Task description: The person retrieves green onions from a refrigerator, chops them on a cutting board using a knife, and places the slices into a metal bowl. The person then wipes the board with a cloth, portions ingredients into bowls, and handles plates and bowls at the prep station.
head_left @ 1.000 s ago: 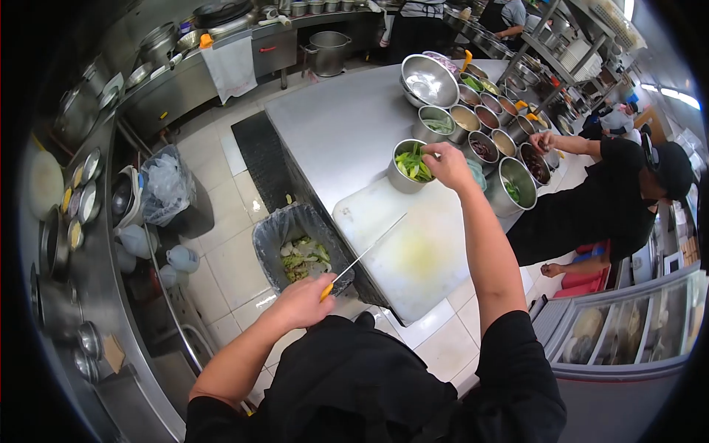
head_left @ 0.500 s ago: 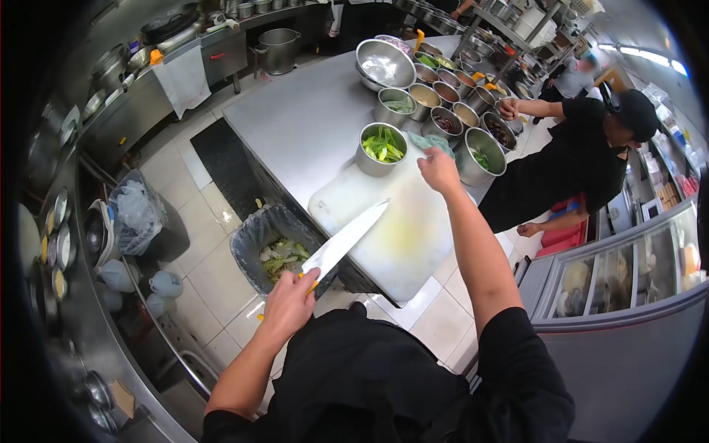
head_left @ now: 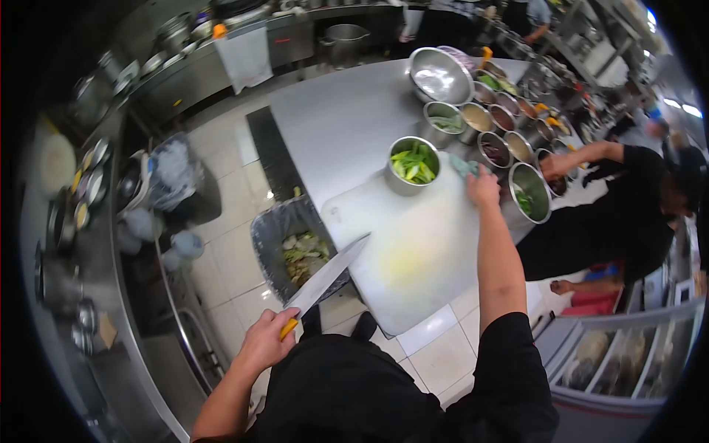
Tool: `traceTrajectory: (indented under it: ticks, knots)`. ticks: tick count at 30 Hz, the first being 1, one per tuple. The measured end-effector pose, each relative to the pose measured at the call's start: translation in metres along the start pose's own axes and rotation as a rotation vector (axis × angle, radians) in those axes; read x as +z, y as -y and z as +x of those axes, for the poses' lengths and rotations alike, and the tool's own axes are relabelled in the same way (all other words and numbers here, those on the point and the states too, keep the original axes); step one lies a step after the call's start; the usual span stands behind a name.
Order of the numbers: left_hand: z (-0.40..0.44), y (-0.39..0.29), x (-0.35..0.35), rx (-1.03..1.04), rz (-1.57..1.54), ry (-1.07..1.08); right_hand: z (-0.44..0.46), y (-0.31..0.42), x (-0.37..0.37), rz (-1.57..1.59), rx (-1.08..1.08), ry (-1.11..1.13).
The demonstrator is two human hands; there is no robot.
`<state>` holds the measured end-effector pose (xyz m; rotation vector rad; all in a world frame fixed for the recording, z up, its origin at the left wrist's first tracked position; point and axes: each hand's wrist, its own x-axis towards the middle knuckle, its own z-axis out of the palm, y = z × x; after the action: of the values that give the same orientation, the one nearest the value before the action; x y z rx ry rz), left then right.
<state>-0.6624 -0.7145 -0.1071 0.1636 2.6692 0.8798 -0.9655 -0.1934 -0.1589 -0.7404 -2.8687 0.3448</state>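
My left hand [head_left: 267, 341] is closed round the yellow handle of a large knife [head_left: 325, 279], whose broad blade points up and right, its tip over the left edge of the white cutting board [head_left: 384, 295]. My right hand [head_left: 484, 187] has its fingers on a green cloth [head_left: 464, 167] at the board's upper right corner; the fingertips are partly hidden and blurred. Just left of the cloth stands a metal pot [head_left: 412, 184] of cut green vegetable. Another pot [head_left: 530, 193] with some greens is right of my right hand.
Metal containers of ingredients [head_left: 496, 148] and a steel bowl [head_left: 442, 76] stand at the back right. A co-worker [head_left: 613, 214] reaches into one from the right. A lined bin [head_left: 295, 251] with scraps is by the table's left edge. A freezer [head_left: 620, 362] is at lower right.
My right hand has gone from the pot of cut greens to the green cloth. The knife in my left hand has turned its flat side into view. The co-worker's hand has shifted over the containers.
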Motion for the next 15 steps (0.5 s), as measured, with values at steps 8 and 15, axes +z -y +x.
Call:
traceTrajectory:
  ticks: [8, 15]
  knots:
    - [-0.011, -0.01, 0.015, 0.017, -0.144, -0.145, -0.025, -0.014, -0.059, 0.252, -0.26, -0.278]
    - [-0.014, 0.041, 0.0, -0.121, -0.394, -0.21, -0.14, -0.03, -0.012, -0.053, -0.342, -0.188]
